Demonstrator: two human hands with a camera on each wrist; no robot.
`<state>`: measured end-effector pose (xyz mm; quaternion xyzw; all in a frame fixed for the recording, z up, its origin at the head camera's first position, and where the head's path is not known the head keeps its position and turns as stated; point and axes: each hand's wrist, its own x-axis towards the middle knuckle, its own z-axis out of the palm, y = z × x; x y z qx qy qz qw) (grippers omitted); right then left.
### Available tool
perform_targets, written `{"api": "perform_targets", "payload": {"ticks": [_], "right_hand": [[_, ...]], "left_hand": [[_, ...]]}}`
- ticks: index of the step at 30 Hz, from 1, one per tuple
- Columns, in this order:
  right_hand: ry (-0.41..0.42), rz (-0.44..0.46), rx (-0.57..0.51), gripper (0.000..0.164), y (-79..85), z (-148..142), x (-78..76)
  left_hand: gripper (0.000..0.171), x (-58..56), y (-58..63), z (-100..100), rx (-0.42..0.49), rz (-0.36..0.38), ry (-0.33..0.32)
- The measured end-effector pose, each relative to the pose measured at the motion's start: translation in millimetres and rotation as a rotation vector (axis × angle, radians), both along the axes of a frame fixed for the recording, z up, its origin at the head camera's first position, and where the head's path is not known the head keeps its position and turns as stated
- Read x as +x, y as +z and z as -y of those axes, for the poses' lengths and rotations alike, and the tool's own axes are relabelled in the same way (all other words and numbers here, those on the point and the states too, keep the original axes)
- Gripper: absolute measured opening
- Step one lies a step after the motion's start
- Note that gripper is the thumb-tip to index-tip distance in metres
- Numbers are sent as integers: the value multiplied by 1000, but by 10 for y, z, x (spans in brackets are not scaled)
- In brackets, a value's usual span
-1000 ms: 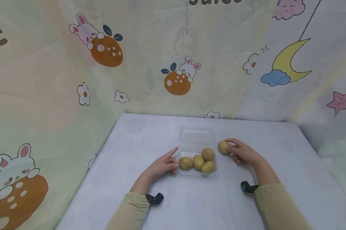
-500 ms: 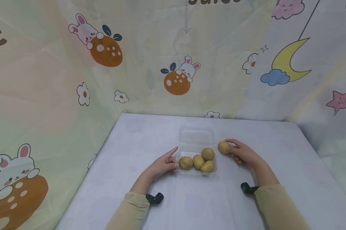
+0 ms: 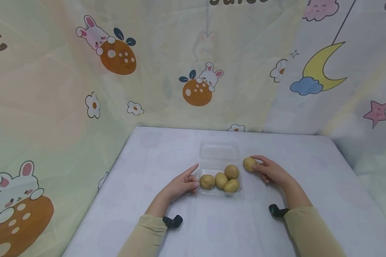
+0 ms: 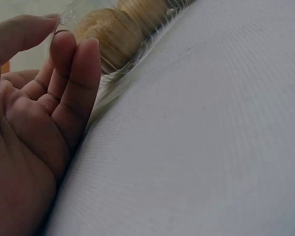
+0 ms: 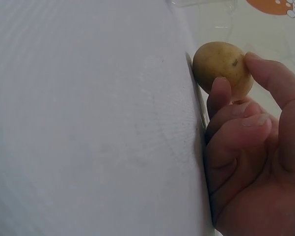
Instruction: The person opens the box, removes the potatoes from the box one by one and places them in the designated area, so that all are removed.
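Note:
In the head view, a clear plastic clamshell box lies opened on the table, its lid folded back behind it. Several potatoes sit in its base, one at the left and the others grouped at the right. My left hand pinches the left edge of the box between thumb and curled fingers, as the left wrist view shows; the index finger points forward. To the right of the box, my right hand holds another potato between thumb and finger, low against the tabletop; the other fingers are curled.
A white cloth covers the table. Behind and at the sides hangs a printed curtain with rabbits and a moon. Each wrist wears a small black camera, one on the left and one on the right.

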<state>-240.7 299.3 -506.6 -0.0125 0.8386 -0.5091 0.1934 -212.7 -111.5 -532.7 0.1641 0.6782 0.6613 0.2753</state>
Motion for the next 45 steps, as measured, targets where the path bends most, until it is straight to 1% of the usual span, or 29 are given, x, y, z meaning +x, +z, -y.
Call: {"api": "perform_targets", "payload": {"ticks": [6, 8, 15, 19, 23, 25, 29, 34, 37, 40, 45], "right_hand": [[-6, 0, -10, 68, 2, 2, 17], [3, -5, -15, 69, -7, -7, 19], [-19, 12, -21, 68, -59, -40, 4], [-4, 4, -63, 67, -61, -62, 11], [9, -11, -117, 64, -58, -77, 25], [1, -6, -132, 60, -12, -55, 52], [-9, -7, -146, 59, 2, -50, 71], [-36, -25, -158, 58, -70, -89, 50], [-44, -31, -155, 57, -66, -97, 47], [-59, -19, -140, 55, -41, -93, 48], [-38, -4, -100, 55, 7, -91, 34]], "left_hand": [[84, -2, 2, -1, -3, -4, -2], [84, -2, 1, -2, -2, -2, -1], [84, 0, 1, -1, 3, 14, 4], [84, 1, -4, 1, 9, 30, 5], [85, -4, -2, -1, 10, 26, 5], [85, -5, 6, -3, 9, 20, 4], [85, -6, 7, -3, 3, 15, 4], [85, -12, -18, 4, 4, 11, 3], [85, -10, -12, 5, 6, 13, 5], [84, -5, -2, 4, 5, 15, 8], [83, -2, 2, 2, 7, 9, 5]]}}
